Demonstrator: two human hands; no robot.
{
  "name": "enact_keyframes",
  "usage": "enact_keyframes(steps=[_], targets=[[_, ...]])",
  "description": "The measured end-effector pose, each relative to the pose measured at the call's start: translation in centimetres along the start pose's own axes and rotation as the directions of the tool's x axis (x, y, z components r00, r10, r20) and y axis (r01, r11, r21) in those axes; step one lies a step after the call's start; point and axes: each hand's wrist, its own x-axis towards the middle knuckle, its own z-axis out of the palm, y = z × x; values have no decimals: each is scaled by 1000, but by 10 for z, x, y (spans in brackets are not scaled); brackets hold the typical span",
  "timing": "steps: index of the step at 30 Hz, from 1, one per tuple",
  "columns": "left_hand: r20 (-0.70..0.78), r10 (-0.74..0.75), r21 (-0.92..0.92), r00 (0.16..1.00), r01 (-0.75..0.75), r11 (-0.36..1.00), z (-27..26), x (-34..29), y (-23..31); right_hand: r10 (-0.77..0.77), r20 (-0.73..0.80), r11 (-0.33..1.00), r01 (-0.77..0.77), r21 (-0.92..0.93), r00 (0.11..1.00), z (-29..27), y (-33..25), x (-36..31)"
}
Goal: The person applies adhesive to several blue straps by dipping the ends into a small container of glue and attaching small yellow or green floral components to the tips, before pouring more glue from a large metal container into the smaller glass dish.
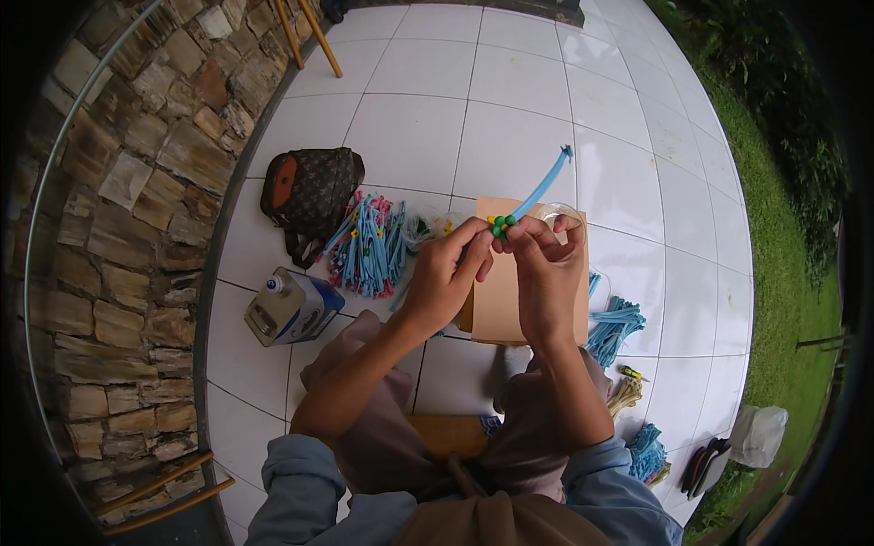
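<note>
Both my hands meet in front of me over a light brown board (492, 291). Between them is a narrow blue strip (543, 187) that carries a small cluster of round green beads (503, 224) with a bit of yellow. The fingertips of my left hand (443, 273) pinch the cluster from the left. My right hand (551, 287) has thumb and fingers closed on the strip's lower end, just right of the beads. The strip's free end rises up and to the right, with a dark frayed tip. A clear round container (552, 211) is partly hidden behind my right fingers.
On the left of the tiled floor are a pile of blue and pink strips (369, 250), a brown patterned bag (319, 196) and a jerrycan (291, 309). Bundles of blue strips (616, 329) and a yellow-and-black cutter (631, 373) lie on the right. A stone wall (137, 246) borders the left.
</note>
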Motion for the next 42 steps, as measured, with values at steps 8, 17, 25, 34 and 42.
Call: enact_keyframes(steps=[8,17,25,34,42], targets=[[13,19,21,1000,-19,1000,0,-1,0,-51,17,996,52,-69,999,-1,1,0],[-50,104,91,993,-99,991,1,-1,-9,-78,47,988,84,-131,996,0,9,-1],[-105,31,47,994,-27,999,1,5,-20,14,-27,1000,-14,6,1000,-1,9,1],[-72,125,235,990,-105,966,1,4,-18,-151,-4,930,141,-339,988,2,15,5],[-28,14,93,1000,-11,996,5,4,-23,-268,-34,905,239,-352,963,2,21,8]])
